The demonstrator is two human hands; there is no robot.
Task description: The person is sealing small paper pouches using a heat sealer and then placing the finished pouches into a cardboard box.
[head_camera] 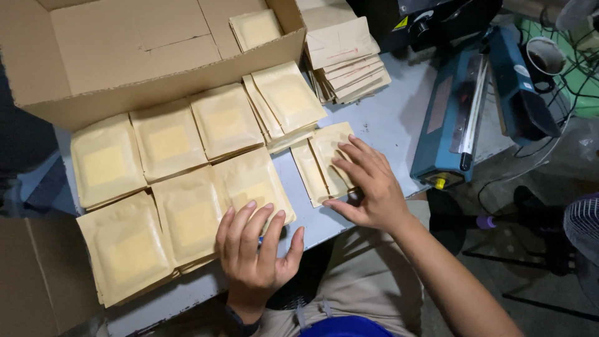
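While both hands lie flat, right hand on pouch pair, left hand on pouch stack.

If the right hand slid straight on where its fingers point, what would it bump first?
The right hand points up-left over a small packet stack. Next in line, probably, is the fanned pile of tan packets.

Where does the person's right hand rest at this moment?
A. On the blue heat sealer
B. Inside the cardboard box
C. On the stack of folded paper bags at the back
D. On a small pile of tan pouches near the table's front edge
D: the right hand lies flat with spread fingers on the small pile of tan pouches, well apart from the blue heat sealer, cardboard box and paper bags.
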